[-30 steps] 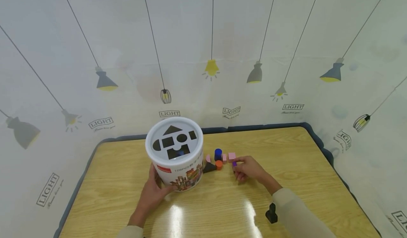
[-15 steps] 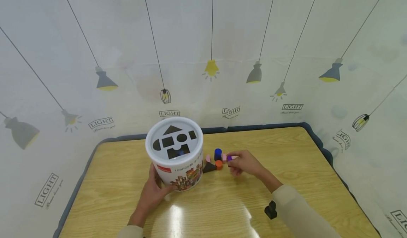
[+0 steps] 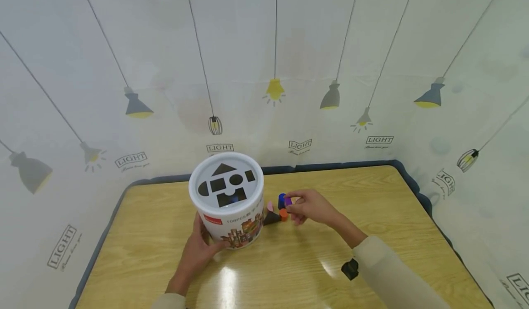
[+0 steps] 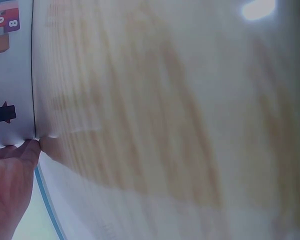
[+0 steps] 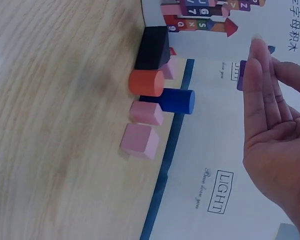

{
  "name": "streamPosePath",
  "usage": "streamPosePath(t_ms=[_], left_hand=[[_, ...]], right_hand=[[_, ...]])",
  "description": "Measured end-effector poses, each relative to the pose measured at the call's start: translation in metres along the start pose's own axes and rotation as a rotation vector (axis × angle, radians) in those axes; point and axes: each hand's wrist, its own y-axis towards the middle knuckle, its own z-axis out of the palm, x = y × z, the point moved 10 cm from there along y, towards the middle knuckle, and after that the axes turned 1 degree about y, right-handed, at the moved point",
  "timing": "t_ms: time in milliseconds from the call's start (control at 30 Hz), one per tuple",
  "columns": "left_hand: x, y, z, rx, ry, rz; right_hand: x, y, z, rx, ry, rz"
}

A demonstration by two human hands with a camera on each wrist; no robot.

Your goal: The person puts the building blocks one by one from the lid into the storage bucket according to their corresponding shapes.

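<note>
A white toy-block bucket (image 3: 238, 224) stands on the table, its lid (image 3: 244, 163) cut with several shaped holes. My left hand (image 3: 200, 250) holds its lower left side, thumb at the front near the base. My right hand (image 3: 312, 206) pinches a small purple block (image 3: 288, 201) between thumb and fingertips, raised above the table to the right of the bucket. Under it in the right wrist view lie a black triangular block (image 5: 152, 49), an orange cylinder (image 5: 146, 83), a blue cylinder (image 5: 179, 101), a small pink block (image 5: 146, 113) and a pink cube (image 5: 139, 141).
The wooden table (image 3: 144, 235) ends at a dark blue edging (image 3: 330, 165) against the printed wall (image 3: 248, 33). Close to the bucket sits a pink curved block (image 3: 270, 206). A black device (image 3: 350, 269) shows beside the right sleeve (image 3: 392, 272).
My right hand has lifted the purple block off the table and carried it leftward over the other blocks, toward the bucket. The left hand and bucket have stayed put.
</note>
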Motion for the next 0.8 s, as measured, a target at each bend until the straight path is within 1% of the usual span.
streamPosePath(t_ms=[233,333,533,700,800], left_hand=[[0.003,0.000,0.000,-0.001,0.010,-0.008],[0.002,0.001,-0.001,-0.001,0.014,-0.007],[0.002,0.002,0.001,0.005,0.020,-0.015],[0.003,0.001,0.001,0.007,0.000,-0.021],[0.003,0.002,0.001,0.008,0.021,-0.025]], right_hand=[[0.019,0.001,0.003,0.020,0.005,-0.034],[0.028,0.002,0.003,0.020,0.043,-0.048],[0.044,0.003,0.002,0.027,0.142,-0.045],[0.056,0.004,0.001,0.021,0.161,-0.070],[0.066,0.004,-0.001,0.006,0.181,-0.091]])
